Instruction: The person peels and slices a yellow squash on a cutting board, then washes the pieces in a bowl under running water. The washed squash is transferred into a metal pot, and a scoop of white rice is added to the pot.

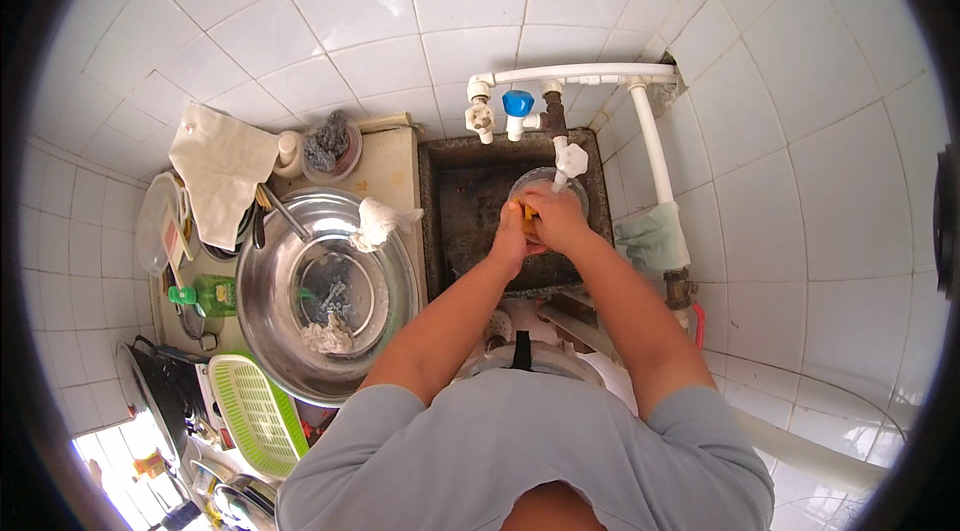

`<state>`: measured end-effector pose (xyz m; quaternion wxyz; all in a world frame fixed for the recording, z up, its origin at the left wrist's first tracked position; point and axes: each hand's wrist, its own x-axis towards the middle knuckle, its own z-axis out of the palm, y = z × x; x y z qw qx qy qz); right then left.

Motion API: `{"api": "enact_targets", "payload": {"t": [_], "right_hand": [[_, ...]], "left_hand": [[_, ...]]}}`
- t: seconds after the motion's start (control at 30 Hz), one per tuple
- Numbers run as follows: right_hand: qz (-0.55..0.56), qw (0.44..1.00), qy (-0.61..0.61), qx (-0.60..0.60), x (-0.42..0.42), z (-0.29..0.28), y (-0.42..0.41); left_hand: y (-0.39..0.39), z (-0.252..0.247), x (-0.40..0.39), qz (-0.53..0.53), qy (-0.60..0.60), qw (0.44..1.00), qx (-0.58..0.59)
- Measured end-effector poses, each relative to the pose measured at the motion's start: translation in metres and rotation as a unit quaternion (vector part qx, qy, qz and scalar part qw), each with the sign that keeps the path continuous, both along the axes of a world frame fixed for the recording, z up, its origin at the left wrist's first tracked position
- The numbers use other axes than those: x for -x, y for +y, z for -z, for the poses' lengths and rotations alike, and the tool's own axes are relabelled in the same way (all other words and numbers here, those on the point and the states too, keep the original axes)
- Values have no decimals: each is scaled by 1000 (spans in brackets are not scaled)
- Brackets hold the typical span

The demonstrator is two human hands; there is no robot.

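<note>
Both my hands are over the dark stone sink [469, 197], under the white plastic tap [571, 160]. Between my left hand [511, 237] and my right hand [556, 214] is a small yellow-orange object [529, 216], mostly hidden by my fingers; its kind is unclear. Both hands appear closed around it, the right one farther from my body. A round clear container [536, 174] is in the sink, its rim showing behind my right hand. My hands hide most of its inside.
Left of the sink, a large steel basin [259, 313] holds a crumpled pale cloth [328, 336]; a white rag [379, 223] drapes its rim. Near it are a green detergent bottle [214, 296], a green-rimmed basket [255, 411] and steel wool [328, 141]. White pipes [585, 73] run along the wall.
</note>
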<state>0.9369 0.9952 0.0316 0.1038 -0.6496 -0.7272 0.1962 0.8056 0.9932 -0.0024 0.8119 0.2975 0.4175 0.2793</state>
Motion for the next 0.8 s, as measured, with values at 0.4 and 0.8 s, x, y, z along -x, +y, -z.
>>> {"api": "enact_targets", "payload": {"t": [0.4,0.8], "right_hand": [[371,666,627,159,4,9,-39],[365,646,661,113,2,41,-42]], "left_hand": [[3,5,16,-34,23,999,28],[33,-19,-12,201,417,677,-572]]}}
